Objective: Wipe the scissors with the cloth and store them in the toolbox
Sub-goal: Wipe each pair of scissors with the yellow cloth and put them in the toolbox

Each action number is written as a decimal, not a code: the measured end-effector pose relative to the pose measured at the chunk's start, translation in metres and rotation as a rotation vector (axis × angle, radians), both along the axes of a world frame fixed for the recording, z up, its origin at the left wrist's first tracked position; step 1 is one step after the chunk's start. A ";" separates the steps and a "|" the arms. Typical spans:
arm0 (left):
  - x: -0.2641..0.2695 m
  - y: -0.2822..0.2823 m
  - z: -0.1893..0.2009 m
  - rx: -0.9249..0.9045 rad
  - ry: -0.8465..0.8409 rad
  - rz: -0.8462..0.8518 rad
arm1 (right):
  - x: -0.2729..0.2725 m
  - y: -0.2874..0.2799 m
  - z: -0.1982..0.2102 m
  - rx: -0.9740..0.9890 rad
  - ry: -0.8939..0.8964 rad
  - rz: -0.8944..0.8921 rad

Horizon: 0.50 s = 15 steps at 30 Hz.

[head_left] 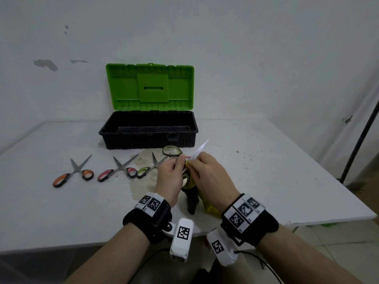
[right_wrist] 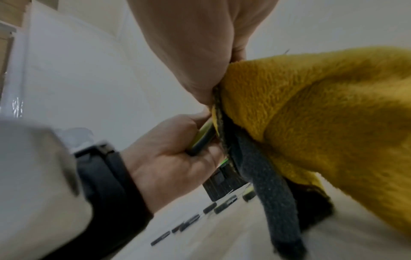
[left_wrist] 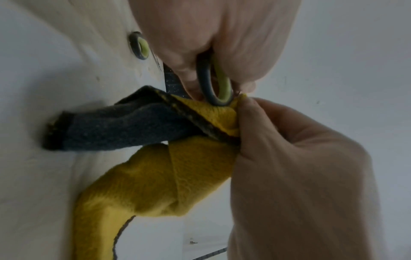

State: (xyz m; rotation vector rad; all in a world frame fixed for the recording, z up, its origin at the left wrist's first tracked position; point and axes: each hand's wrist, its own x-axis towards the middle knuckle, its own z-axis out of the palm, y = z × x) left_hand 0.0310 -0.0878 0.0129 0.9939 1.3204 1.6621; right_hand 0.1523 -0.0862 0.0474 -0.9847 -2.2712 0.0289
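Note:
Above the table's middle, my left hand (head_left: 173,173) grips a pair of green-handled scissors (head_left: 172,151) by one handle loop (left_wrist: 214,82); a bare blade (head_left: 200,150) points up and to the right. Against the blades, my right hand (head_left: 207,171) pinches a yellow and grey cloth (left_wrist: 169,168), and its loose end (head_left: 191,199) hangs down to the table. In the right wrist view the cloth (right_wrist: 311,112) fills the right side. The black toolbox (head_left: 148,130) stands behind with its green lid (head_left: 149,87) raised.
Three more pairs of scissors lie in a row to the left: orange-handled (head_left: 73,175), pink-handled (head_left: 119,171) and green-handled (head_left: 150,168). A stain (head_left: 141,185) marks the white table (head_left: 276,181). A dark pole (head_left: 361,140) leans at the far right.

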 end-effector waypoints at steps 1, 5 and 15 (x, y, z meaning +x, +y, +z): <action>-0.001 0.000 -0.002 -0.009 0.003 0.003 | -0.001 -0.003 -0.004 0.005 -0.032 0.031; -0.002 -0.006 -0.009 -0.027 0.020 0.002 | 0.006 -0.006 -0.001 -0.022 -0.138 0.130; -0.002 -0.003 -0.011 -0.034 -0.143 -0.070 | 0.013 0.001 0.000 -0.163 -0.082 0.045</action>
